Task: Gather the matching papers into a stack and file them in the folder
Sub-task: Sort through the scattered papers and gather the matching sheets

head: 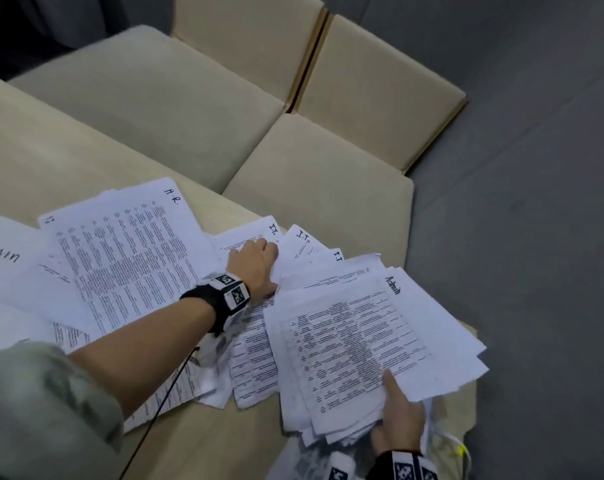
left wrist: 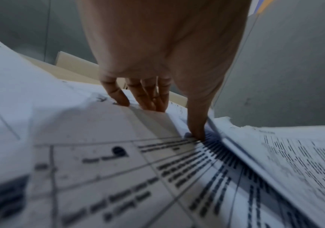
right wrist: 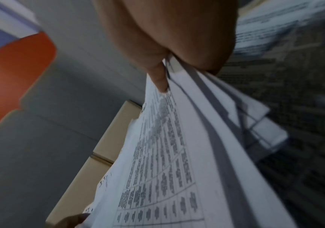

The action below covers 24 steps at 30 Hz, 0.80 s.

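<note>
We see a pale table point(head: 68, 161) strewn with printed papers, with beige cushioned seats point(head: 196, 98) beyond it in the upper half of the head view and grey floor point(head: 536, 168) on the right. Our right hand point(head: 397, 427), at the lower right of that view, grips a thick stack of papers point(head: 362, 341) by its near corner; the thumb point(head: 392, 382) lies on top of the top sheet, which is marked "Admin" in its far corner, and the sheets are fanned unevenly. In the right wrist view the same stack point(right wrist: 187, 154) is pinched between the thumb point(right wrist: 160, 80) above and the rest of the hand below. Our left hand point(head: 255, 265), at the centre of the head view, presses down on loose sheets marked "I.T." point(head: 259, 233) just left of the held stack, with straightened fingers spread on the paper. The left wrist view shows the fingertips point(left wrist: 122, 98) and the thumb point(left wrist: 196, 131) touching a printed sheet point(left wrist: 118, 154), holding nothing between them. Further left in the head view lies a sheet marked "H.R." point(head: 130, 251), overlapping other pages, and at the far left edge a white sheet lettered "dmin" point(head: 2, 258), partly cut off by the frame. A thin black cable point(head: 162, 403) runs down from the left wrist band point(head: 224, 292) across the papers. We cannot make out a folder for certain.
</note>
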Available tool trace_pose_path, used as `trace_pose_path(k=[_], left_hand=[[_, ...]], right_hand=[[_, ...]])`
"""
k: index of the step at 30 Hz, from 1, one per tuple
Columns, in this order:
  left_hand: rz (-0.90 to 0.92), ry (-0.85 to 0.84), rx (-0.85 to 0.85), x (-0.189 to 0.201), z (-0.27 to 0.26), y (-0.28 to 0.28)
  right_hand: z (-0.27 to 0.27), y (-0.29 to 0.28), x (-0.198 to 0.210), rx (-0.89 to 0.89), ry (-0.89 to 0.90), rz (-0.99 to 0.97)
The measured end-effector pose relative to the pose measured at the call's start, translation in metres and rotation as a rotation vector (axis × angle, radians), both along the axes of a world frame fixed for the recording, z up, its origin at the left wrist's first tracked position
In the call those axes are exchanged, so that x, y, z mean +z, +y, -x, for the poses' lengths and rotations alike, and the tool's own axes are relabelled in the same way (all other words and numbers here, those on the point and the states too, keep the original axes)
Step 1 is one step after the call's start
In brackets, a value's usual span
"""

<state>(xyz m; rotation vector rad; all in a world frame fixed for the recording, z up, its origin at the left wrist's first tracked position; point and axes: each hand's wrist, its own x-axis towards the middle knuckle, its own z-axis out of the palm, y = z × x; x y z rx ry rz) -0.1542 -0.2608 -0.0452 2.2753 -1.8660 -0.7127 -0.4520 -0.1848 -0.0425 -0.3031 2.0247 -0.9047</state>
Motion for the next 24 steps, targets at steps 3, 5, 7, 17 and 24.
trace_pose_path(k=[3,5,7,17,24], left_hand=[[-0.042,0.081,0.147,0.002,0.005,0.004],[-0.115,0.119,0.177,0.005,0.010,0.008],[-0.150,0.078,0.105,0.005,0.013,0.012],[-0.062,0.935,0.188,0.033,0.013,0.061],[-0.143,1.179,0.384,0.053,0.005,0.116]], right_hand=[[0.009,0.003,0.009,0.068,0.028,0.042],[0.017,0.006,0.014,0.085,0.026,0.007],[0.020,0.009,0.018,0.121,0.013,-0.038],[0.004,0.014,0.035,0.235,-0.403,0.000],[-0.023,0.019,0.039,0.400,-0.658,-0.070]])
